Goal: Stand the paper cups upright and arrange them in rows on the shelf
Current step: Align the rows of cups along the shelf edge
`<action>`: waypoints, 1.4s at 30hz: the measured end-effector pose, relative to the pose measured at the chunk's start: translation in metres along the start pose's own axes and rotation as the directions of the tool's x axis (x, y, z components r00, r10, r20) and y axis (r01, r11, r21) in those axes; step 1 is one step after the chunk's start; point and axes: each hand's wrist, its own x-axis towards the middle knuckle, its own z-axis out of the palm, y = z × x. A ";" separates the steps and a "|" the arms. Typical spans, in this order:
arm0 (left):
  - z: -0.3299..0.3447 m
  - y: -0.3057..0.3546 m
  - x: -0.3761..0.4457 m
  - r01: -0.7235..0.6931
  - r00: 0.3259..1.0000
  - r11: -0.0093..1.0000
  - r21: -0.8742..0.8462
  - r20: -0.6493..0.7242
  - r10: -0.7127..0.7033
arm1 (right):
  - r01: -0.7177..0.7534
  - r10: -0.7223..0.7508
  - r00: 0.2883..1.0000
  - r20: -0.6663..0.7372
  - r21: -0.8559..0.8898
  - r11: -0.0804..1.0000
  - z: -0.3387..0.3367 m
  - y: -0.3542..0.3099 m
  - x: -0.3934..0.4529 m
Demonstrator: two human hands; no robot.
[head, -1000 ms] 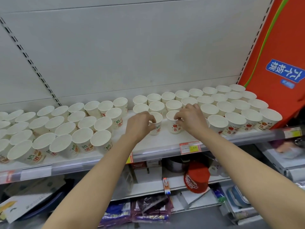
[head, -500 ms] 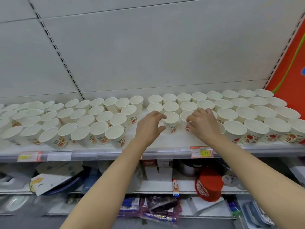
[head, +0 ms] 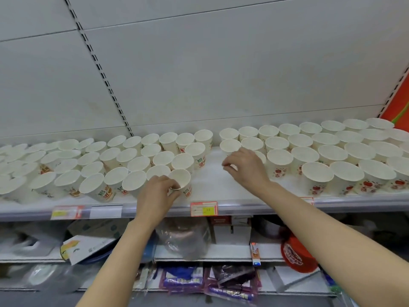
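From the head view, our left hand (head: 157, 197) pinches a paper cup (head: 180, 181) at its near rim, fingers curled onto it, at the front right corner of the left group of cups (head: 93, 165). The cup stands upright, just right of our fingertips and touching its neighbour to their left. Our right hand (head: 244, 168) hovers at the left edge of the right group of cups (head: 321, 156), fingers curled with thumb and forefinger close together; a cup sits partly hidden behind them, and we cannot tell whether we grip it or only touch it. Between our two hands the shelf (head: 210, 180) shows a bare strip.

To do this step well, we judge we should set the pinched cup flat, rim level, its wall just meeting the cup beside our fingers, in line with the front row. We would hold lightly, since thin paper rims dent, and let go straight upward so our knuckles do not knock the neighbours. The right hand could likewise square up the cup behind its fingers.
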 end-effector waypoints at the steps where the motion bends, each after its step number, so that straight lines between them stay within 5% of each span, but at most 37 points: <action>1: -0.004 -0.002 0.000 0.001 1.000 1.000 -0.029 -0.005 -0.001 | -0.014 0.013 0.999 0.039 0.024 1.000 0.006 -0.010 0.006; 10: -0.030 -0.036 -0.010 0.086 0.995 0.864 -0.496 0.004 -0.097 | 0.018 -0.028 0.977 0.211 0.051 0.999 0.062 -0.055 0.045; 18: -0.028 -0.030 0.003 0.036 0.998 0.777 -0.629 0.056 -0.001 | -0.024 0.023 0.999 0.043 0.013 1.000 0.053 -0.059 0.028; 28: 0.015 0.060 0.037 -0.083 0.980 0.774 -0.628 0.092 0.179 | -0.208 0.196 0.942 -0.273 -0.015 0.978 -0.056 0.016 -0.074; 33: 0.046 0.107 0.049 -0.192 0.951 0.810 -0.554 0.098 0.293 | -0.264 0.231 0.948 -0.220 -0.136 0.955 -0.084 0.053 -0.098; 42: 0.072 0.129 0.052 -0.277 0.934 0.884 -0.376 0.109 0.339 | -0.046 0.013 0.995 -0.101 -0.329 0.943 -0.087 0.080 -0.112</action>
